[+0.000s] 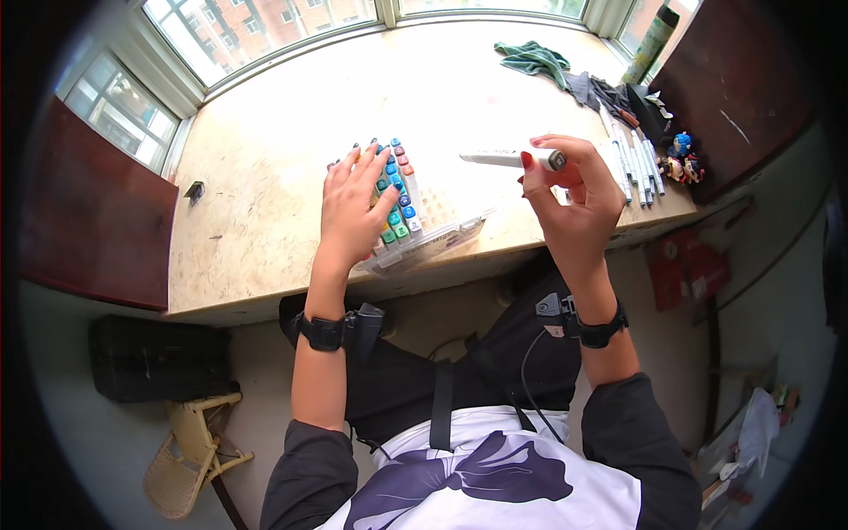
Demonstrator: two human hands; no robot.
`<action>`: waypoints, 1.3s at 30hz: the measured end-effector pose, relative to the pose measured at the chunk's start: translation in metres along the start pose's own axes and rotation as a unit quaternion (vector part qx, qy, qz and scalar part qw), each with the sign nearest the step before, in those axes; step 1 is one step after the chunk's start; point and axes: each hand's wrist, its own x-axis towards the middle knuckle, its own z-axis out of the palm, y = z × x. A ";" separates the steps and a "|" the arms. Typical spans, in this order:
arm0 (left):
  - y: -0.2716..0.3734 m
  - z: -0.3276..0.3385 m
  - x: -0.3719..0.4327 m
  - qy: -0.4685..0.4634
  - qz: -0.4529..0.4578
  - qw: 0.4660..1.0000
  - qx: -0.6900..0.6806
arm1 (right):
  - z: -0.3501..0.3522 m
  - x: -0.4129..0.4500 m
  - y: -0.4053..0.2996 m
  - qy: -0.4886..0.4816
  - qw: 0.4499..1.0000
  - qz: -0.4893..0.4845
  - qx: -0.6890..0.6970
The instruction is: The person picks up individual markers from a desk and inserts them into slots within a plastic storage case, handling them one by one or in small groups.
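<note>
Between the thumb and fingers of my right hand (575, 189) is a white marker pen (493, 158) with a dark grey-green cap end, held nearly level above the table. My left hand (354, 205) rests with spread fingers on the upright markers (396, 218) in a clear plastic marker case (434, 242). Their cap ends are blue, green, red and other colours. The right part of the case shows a pale grid of vacant holes. Right of my right hand, several white markers (639, 165) lie side by side on the table.
The pale tabletop (265, 199) ends in front of me. At its right stand small figurines (686, 159), a black box (648, 116) and a patterned bottle (652, 46). A green cloth (533, 58) lies near the window. A folding chair (192, 457) is at the lower left.
</note>
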 end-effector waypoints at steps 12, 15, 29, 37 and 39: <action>0.001 0.000 0.002 -0.010 0.005 1.000 -0.010 | 0.048 -0.016 0.017 -0.082 0.982 0.110 0.129; 0.000 -0.005 0.000 -0.010 0.001 1.000 0.001 | 0.069 -0.018 0.021 -0.100 0.973 0.159 0.135; 0.005 -0.006 0.000 -0.020 -0.003 1.000 -0.004 | 0.085 -0.026 0.035 -0.236 0.936 0.185 0.186; 0.009 -0.010 0.001 -0.027 0.003 1.000 -0.003 | 0.082 -0.026 0.036 -0.249 0.930 0.183 0.197; 0.009 -0.010 0.001 -0.027 0.004 1.000 -0.004 | 0.080 -0.022 0.036 -0.268 0.919 0.202 0.208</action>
